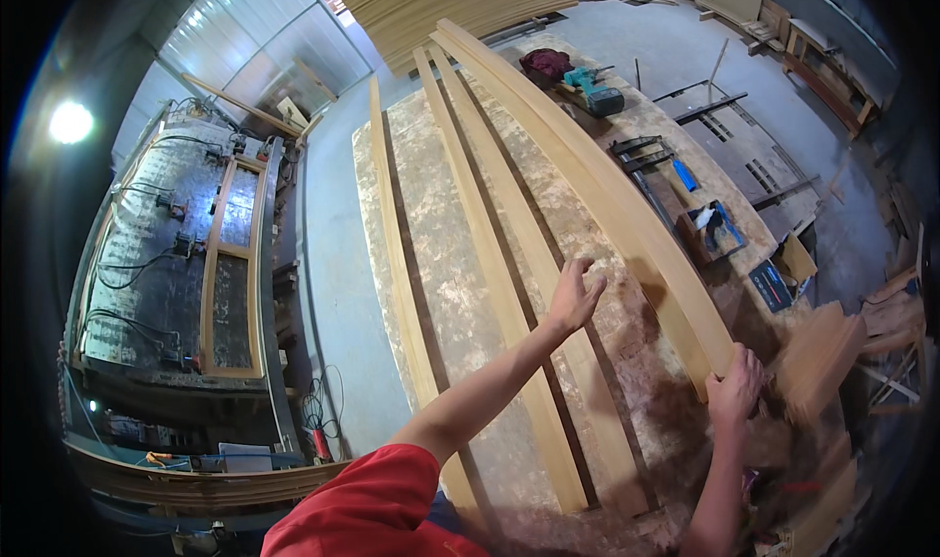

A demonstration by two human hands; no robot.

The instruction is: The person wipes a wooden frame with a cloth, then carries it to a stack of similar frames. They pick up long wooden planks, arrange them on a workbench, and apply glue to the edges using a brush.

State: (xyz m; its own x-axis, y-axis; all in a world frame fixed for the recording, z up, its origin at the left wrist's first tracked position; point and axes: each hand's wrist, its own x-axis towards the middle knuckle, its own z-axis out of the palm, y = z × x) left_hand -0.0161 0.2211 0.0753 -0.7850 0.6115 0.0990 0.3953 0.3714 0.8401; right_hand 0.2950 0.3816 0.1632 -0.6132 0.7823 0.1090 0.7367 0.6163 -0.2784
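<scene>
My right hand (736,382) grips the near end of a long pale wooden board (624,197) along the right part of the worktable (470,359). A second pale face shows along that board's left side; I cannot tell whether it is another board. My left hand (576,296) hangs with its fingers apart, holding nothing, left of the gripped board. Beneath and beside it runs a wooden strip (530,237). Farther left lie another strip (470,212) and a narrower one (396,263), all lengthwise on the stained tabletop.
Along the table's right side lie a teal cordless drill (595,91), a dark red cloth (546,63), a black clamp (639,157), a blue-handled tool (684,175) and an open cardboard box (789,271). A clamping press (169,249) holding a wooden frame (208,300) stands left. Stacked boards (455,6) rise beyond.
</scene>
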